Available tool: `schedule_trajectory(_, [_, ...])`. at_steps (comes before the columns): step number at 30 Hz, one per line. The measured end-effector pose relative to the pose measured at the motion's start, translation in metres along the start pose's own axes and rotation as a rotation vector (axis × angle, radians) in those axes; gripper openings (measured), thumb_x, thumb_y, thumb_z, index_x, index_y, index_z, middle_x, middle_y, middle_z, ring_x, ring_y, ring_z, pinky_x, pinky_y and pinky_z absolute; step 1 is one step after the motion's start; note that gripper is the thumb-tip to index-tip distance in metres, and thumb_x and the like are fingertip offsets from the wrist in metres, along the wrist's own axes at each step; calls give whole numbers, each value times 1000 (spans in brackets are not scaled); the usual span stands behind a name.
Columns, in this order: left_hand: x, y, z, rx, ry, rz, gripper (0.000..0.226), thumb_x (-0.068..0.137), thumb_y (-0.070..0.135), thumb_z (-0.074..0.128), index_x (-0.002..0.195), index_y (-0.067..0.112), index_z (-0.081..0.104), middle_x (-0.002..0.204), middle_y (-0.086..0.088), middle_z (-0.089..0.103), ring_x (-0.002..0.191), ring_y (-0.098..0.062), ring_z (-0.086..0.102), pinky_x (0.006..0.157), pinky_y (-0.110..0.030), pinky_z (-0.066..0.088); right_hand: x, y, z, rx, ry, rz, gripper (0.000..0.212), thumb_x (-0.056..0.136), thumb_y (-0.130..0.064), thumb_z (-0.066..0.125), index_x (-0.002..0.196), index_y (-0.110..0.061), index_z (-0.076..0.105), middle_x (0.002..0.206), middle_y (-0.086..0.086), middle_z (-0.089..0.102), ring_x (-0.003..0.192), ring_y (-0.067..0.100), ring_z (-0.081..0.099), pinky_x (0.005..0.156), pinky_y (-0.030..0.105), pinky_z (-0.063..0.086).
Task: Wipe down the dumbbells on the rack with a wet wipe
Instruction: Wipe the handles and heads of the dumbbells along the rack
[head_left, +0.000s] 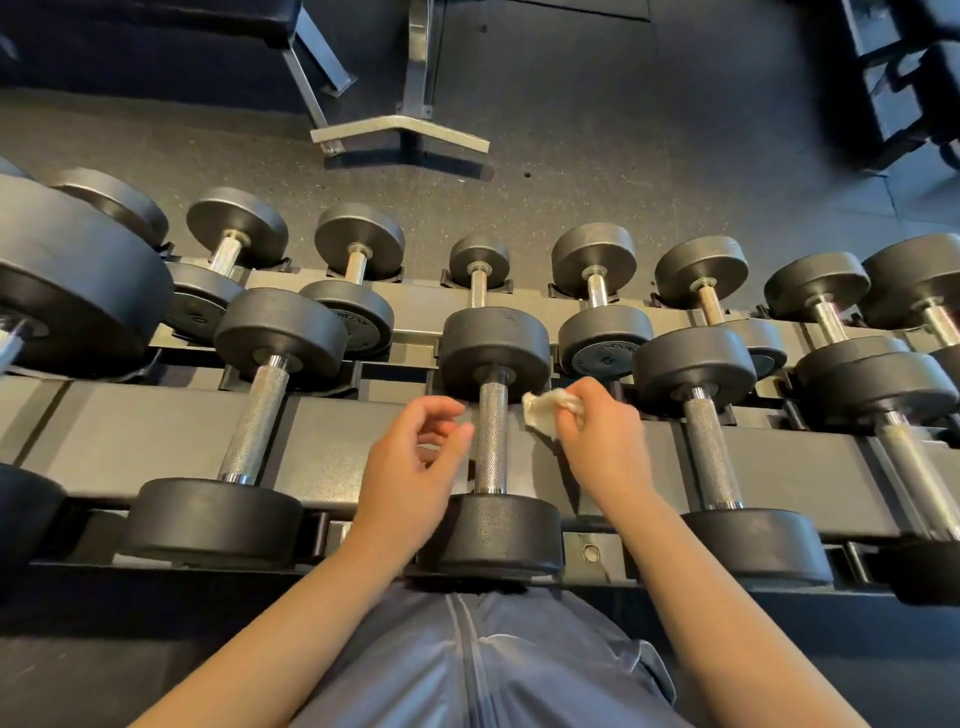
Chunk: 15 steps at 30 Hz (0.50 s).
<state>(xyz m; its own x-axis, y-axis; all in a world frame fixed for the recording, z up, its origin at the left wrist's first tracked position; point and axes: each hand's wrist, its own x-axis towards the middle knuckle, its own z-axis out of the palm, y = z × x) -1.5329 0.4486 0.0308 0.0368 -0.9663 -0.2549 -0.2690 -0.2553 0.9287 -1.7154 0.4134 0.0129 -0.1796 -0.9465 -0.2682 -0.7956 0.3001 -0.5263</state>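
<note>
A dumbbell (492, 441) with black heads and a knurled steel handle lies straight ahead on the near tier of the rack (124, 436). My right hand (597, 431) hovers just right of its handle and pinches a crumpled white wet wipe (545, 413). My left hand (415, 457) hangs just left of the handle, fingers loosely curled and holding nothing. Neither hand touches the handle. More dumbbells (260, 415) fill the near tier on both sides.
A second row of smaller dumbbells (597, 291) lies on the far, lower tier. Beyond the rack is speckled rubber floor with a bench's metal foot (400, 130). Dark equipment (904, 78) stands at the far right.
</note>
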Motion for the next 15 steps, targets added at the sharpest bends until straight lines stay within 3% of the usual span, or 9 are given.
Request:
schedule_trajectory(2, [-10, -5, 11, 103, -34, 85, 21, 95, 23, 57, 102, 42, 51, 96, 13, 59, 89, 1, 56, 75, -11, 45, 20, -1, 22, 77, -101, 78, 15, 93, -14, 51, 95, -4, 62, 85, 9, 63, 74, 21, 59, 59, 26, 48])
schedule_trajectory(4, [-16, -12, 23, 142, -68, 84, 22, 98, 26, 51, 110, 44, 46, 99, 15, 58, 93, 1, 56, 77, -12, 45, 33, -16, 37, 543, -177, 347, 13, 91, -4, 50, 87, -1, 62, 89, 16, 65, 75, 23, 65, 62, 31, 59])
schedule_trajectory(6, [-15, -16, 26, 118, -37, 44, 24, 99, 26, 48, 112, 46, 43, 98, 15, 58, 92, 3, 56, 75, -8, 43, 35, -25, 41, 868, -269, 530, 11, 93, 2, 50, 95, -4, 60, 95, 16, 64, 78, 19, 64, 59, 25, 59])
schedule_trajectory(8, [-13, -14, 25, 106, -26, 32, 25, 100, 25, 47, 111, 47, 42, 94, 16, 58, 89, 5, 55, 72, -6, 41, 31, -23, 40, 938, -316, 525, 16, 93, 3, 49, 102, -7, 57, 100, 14, 63, 84, 19, 64, 65, 26, 58])
schedule_trajectory(11, [-13, -13, 25, 91, -45, 45, 24, 100, 22, 47, 111, 44, 43, 89, 15, 59, 85, 4, 57, 71, -7, 43, 25, -17, 42, 925, -252, 486, 21, 91, 6, 49, 92, -13, 57, 98, 11, 61, 92, 24, 63, 75, 32, 58])
schedule_trajectory(15, [-14, -12, 26, 73, -34, 33, 26, 100, 20, 48, 107, 45, 45, 88, 13, 59, 85, 3, 57, 71, -8, 44, 17, -15, 43, 795, -162, 326, 19, 90, 1, 52, 78, -13, 57, 81, 5, 58, 75, 14, 59, 58, 17, 50])
